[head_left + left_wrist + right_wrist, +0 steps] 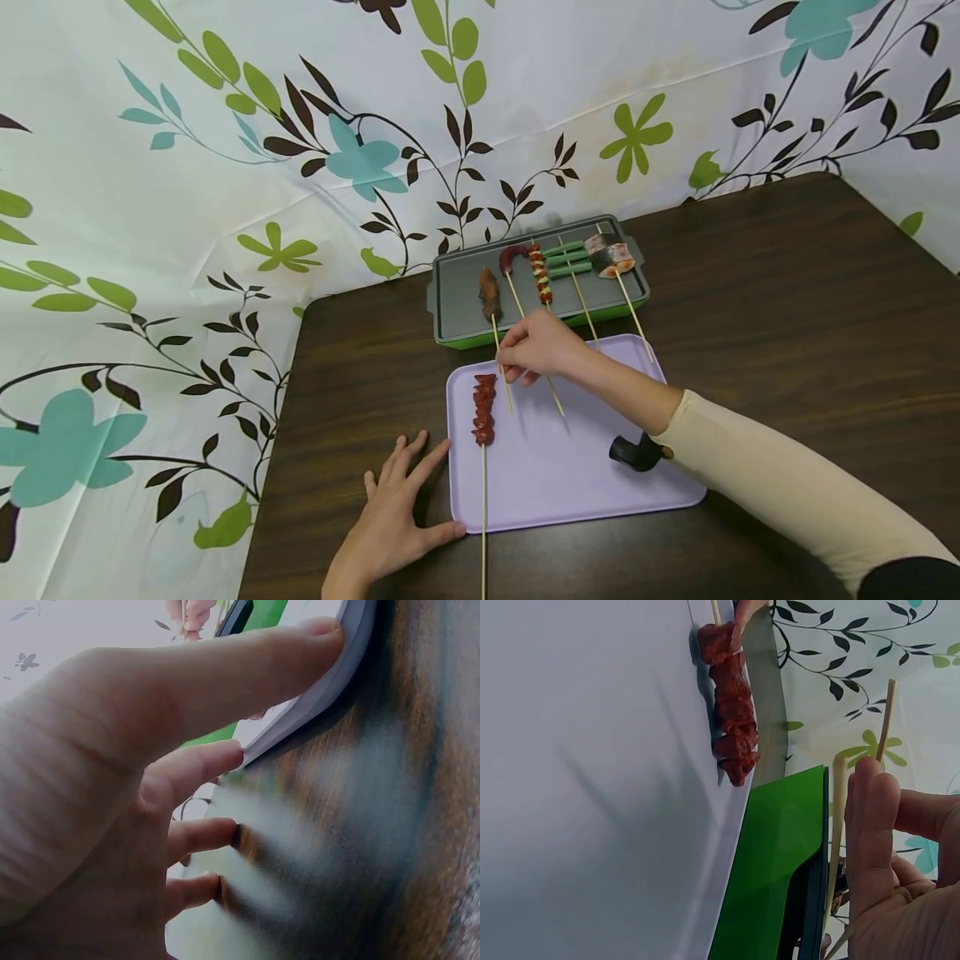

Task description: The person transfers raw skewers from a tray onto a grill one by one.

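Observation:
Over the far left part of the lilac tray (570, 492), my right hand (538, 346) pinches the stick of a brown meat skewer (489, 293), whose meat overlaps the left part of the grill pan (459, 287). In the right wrist view, the stick's end (889, 712) pokes out past the fingers. My left hand (396, 512) has its fingers spread at the tray's left edge, thumb (315, 634) and index fingertip against the rim. Beside it on the tray lies a skewer of red meat pieces (484, 408), its long stick reaching over the near edge.
On the grey pan with a green base lie a curled dark red skewer (513, 254), a red and pale skewer (540, 275), a green stalk skewer (568, 260) and a dark-wrapped roll skewer (609, 254). Their sticks reach toward the tray. Behind hangs a patterned cloth (420, 75).

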`<state>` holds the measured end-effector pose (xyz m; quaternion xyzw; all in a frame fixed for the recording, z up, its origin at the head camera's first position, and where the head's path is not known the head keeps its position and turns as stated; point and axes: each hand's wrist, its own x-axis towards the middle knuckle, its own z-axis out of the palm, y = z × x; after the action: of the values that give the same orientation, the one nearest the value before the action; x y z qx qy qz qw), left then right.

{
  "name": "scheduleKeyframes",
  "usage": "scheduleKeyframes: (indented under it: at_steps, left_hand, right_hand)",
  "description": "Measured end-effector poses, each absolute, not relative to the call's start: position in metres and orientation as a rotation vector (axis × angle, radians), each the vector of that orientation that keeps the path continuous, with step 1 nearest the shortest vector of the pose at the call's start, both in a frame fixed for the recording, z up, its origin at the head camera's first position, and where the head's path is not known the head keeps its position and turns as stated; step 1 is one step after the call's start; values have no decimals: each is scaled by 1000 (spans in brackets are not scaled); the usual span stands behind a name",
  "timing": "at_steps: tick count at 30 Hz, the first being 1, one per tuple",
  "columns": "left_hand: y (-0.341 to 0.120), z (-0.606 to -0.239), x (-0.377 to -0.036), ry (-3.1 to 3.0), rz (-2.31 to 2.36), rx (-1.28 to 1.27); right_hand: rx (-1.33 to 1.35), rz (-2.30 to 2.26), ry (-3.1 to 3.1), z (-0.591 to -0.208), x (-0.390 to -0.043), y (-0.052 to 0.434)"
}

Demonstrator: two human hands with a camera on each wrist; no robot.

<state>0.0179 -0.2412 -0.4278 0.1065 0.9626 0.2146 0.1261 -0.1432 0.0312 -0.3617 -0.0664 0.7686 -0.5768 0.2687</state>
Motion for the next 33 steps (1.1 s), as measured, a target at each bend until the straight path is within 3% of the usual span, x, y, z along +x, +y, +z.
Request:
scheduleKeyframes:
  at_steps: [33]
  left_hand:
    - [-241,-427,19,2813,643,330]
  right_hand:
    - [-155,-1355,2421,-367,-159,24]
